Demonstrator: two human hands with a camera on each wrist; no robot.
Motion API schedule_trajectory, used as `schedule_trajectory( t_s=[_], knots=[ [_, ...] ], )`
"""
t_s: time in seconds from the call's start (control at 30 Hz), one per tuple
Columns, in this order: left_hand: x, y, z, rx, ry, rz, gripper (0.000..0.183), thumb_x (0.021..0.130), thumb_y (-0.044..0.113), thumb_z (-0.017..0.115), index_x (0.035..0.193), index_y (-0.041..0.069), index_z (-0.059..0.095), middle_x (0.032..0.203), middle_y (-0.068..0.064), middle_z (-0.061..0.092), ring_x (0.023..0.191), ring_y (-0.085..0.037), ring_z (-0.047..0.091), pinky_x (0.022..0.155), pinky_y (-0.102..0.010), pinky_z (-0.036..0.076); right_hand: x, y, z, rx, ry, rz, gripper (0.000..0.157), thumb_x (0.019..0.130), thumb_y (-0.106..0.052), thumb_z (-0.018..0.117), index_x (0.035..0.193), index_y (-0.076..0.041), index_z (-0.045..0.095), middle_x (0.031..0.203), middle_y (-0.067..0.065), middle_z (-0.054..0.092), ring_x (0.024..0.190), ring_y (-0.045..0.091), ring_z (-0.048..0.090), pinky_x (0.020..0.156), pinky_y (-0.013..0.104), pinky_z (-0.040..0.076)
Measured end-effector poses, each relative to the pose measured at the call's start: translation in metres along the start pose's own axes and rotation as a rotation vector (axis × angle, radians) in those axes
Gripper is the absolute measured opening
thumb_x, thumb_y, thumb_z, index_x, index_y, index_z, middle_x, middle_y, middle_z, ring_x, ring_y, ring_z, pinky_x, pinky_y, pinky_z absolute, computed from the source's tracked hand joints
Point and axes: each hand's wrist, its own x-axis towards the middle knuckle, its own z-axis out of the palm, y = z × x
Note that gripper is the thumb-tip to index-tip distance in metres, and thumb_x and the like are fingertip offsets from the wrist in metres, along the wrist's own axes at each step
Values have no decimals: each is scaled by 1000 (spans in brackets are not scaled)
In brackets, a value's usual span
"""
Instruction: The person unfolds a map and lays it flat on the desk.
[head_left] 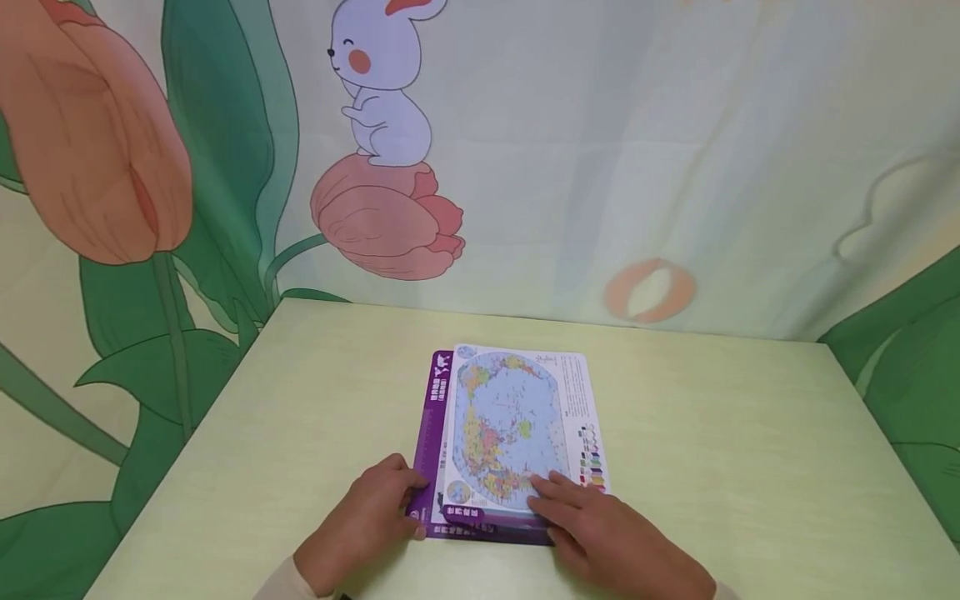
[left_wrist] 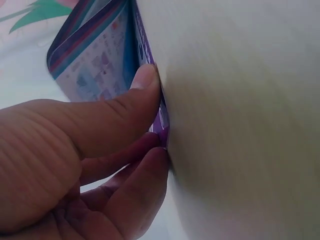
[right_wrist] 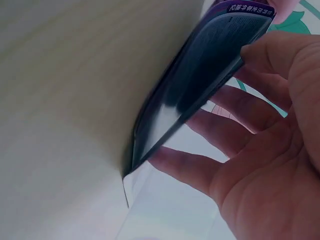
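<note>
A world map sheet [head_left: 525,396] with a blue ocean and colored countries lies on a larger purple-bordered map [head_left: 427,429] in the head view. At the purple map's near left corner is my left hand [head_left: 367,521], its thumb and fingers gripping the corner. The left wrist view shows the thumb pressed to that purple edge, with folded layers [left_wrist: 97,67] standing up behind it. My right hand [head_left: 611,537] holds the upper map's near right edge, fingers on top and thumb at the front. In the right wrist view the folded layers [right_wrist: 200,75] gape slightly.
A pale yellow-green table [head_left: 735,442] lies around the maps. Behind it hangs a curtain [head_left: 540,183] printed with tulips, leaves and a white rabbit, reaching down to the table's back edge.
</note>
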Motion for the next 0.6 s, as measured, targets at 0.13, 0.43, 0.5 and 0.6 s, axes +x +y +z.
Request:
schedule_trajectory(
  t_s=[0.13, 0.43, 0.5, 0.6],
  knots=[
    [-1, 1, 2, 40, 2, 10, 53, 76, 14, 94, 123, -1, 75, 98, -1, 56, 87, -15, 52, 83, -35, 56, -4, 6, -6, -9, 86, -55, 45, 94, -16, 78, 139, -14, 70, 147, 4, 67, 132, 26, 67, 101, 46, 60],
    [-6, -7, -7, 79, -13, -42, 56, 82, 11, 90, 133, -2, 71, 104, -3, 57, 92, -16, 54, 85, -33, 56, -13, 26, -25, 85, 221, -92, 38, 103, -7, 66, 141, -9, 67, 140, 9, 71, 123, 26, 72, 107, 22, 52],
    [-6, -11, -10, 84, -18, -59, 57, 82, 10, 90, 135, -1, 70, 104, -3, 57, 92, -16, 55, 85, -33, 56, -18, 31, -31, 108, 261, -89, 38, 104, -5, 64, 142, -10, 66, 139, 8, 72, 123, 25, 72, 111, 13, 44],
    [-6, -15, -13, 106, -37, -99, 59, 84, 11, 89, 138, 0, 68, 106, -3, 57, 94, -17, 55, 87, -33, 56, -29, 36, -42, 117, 297, -60, 40, 105, -6, 62, 144, -13, 65, 138, 5, 72, 123, 21, 72, 111, 8, 41]
  ],
)
